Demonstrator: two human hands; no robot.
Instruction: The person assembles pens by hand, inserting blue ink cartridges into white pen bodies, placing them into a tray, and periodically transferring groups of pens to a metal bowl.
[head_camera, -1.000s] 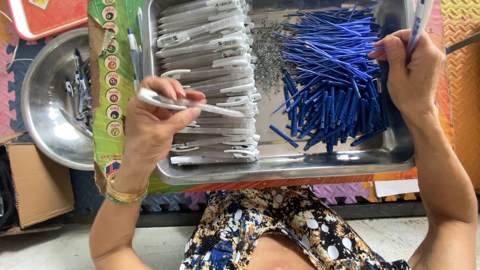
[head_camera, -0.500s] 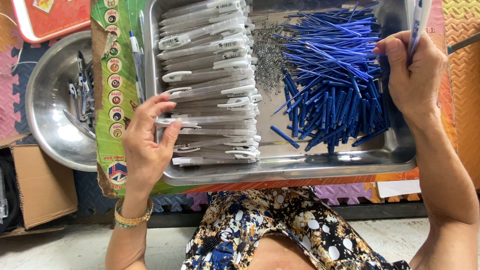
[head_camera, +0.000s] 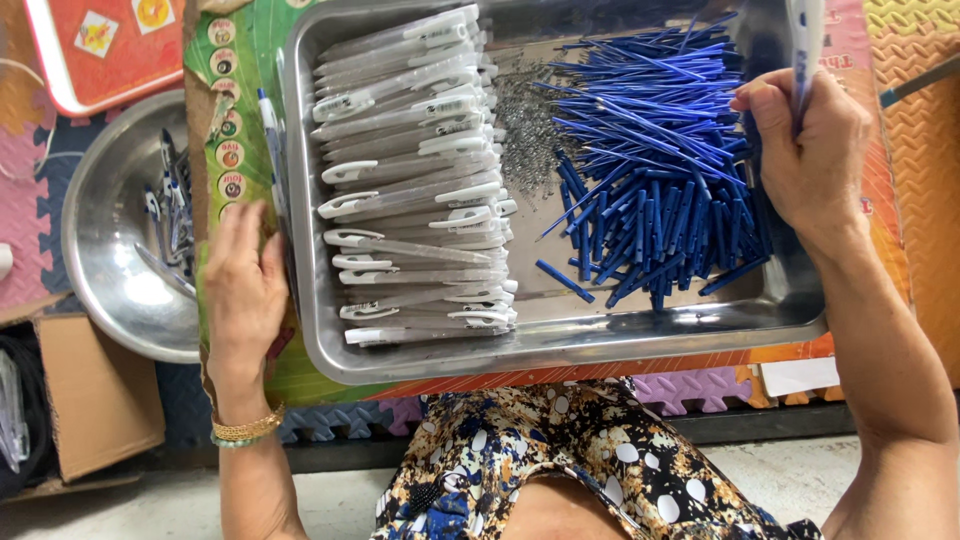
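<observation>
**A:** So what's each hand up to here? Looks like pen parts everywhere.

**B:** Yep. The right hand (head_camera: 815, 160) has its grip closed around a white-and-blue pen (head_camera: 806, 40), held upright over the right end of the steel tray (head_camera: 560, 345), just beside the heap of blue refills (head_camera: 655, 190). Probably parked there so the next refill is an easy reach, but that's my guess.

**A:** And the left?

**B:** The left hand (head_camera: 243, 290) lies flat on the green printed sack (head_camera: 245, 130) that's under the tray, right against the tray's left rim. Fingers are loosely spread and I can't see anything in them, so that grip reads as open. A finished-looking pen (head_camera: 268, 135) lies on the sack just above the fingertips.

**A:** What's the white stuff in the tray?

**B:** Clear-and-white pen barrels (head_camera: 415, 180), stacked in a neat column on the left half, clips all pointing the same way, which would make them easier to grab one at a time. Between them and the refills there's a scatter of tiny metal springs (head_camera: 525, 135).

**A:** And off to the side?

**B:** A round metal bowl (head_camera: 115, 300) left of the sack with a few pens in it, and a cardboard box (head_camera: 95, 400) below that.
</observation>
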